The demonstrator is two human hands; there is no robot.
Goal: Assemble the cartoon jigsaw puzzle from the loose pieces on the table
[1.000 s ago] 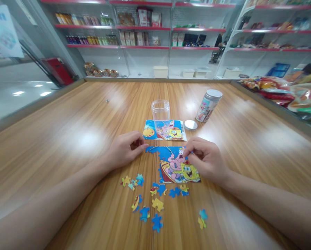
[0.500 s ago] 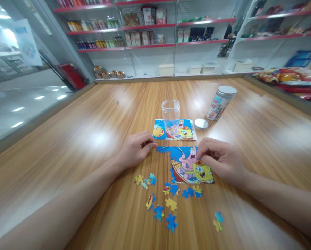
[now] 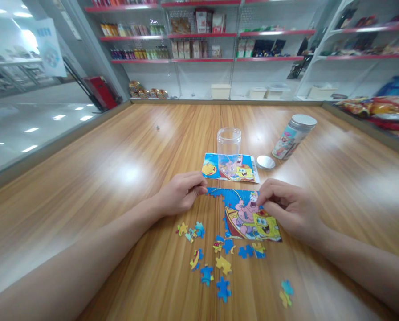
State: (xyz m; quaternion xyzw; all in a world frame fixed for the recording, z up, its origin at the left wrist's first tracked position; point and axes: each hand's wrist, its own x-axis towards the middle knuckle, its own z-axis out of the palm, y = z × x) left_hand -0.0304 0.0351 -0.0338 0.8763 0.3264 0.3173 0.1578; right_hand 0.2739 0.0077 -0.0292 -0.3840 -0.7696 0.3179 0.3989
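Note:
A partly joined jigsaw puzzle (image 3: 242,218) of cartoon figures in a boat lies flat on the table, a narrow blue strip reaching left along its top. My left hand (image 3: 182,192) is closed, its fingertips at the left end of that strip. At the upper right edge, my right hand (image 3: 291,209) has thumb and fingers pinched together on the puzzle; they cover that edge. Several loose pieces lie below it, among them a yellow piece (image 3: 223,265) and a blue piece (image 3: 223,290). Behind the puzzle lies a printed picture sheet (image 3: 209,168) showing the same figures.
A clear plastic jar (image 3: 229,141) stands on the sheet's back part. Right of it are a round silvery lid (image 3: 265,162) and a printed canister (image 3: 293,138). Packaged snacks (image 3: 380,109) sit beyond the table's right edge; stocked shelves (image 3: 206,60) line the back.
The whole view has shifted, so table things appear slightly further right. Both hands stay at the puzzle's two sides, with the left fingers curled a little more.

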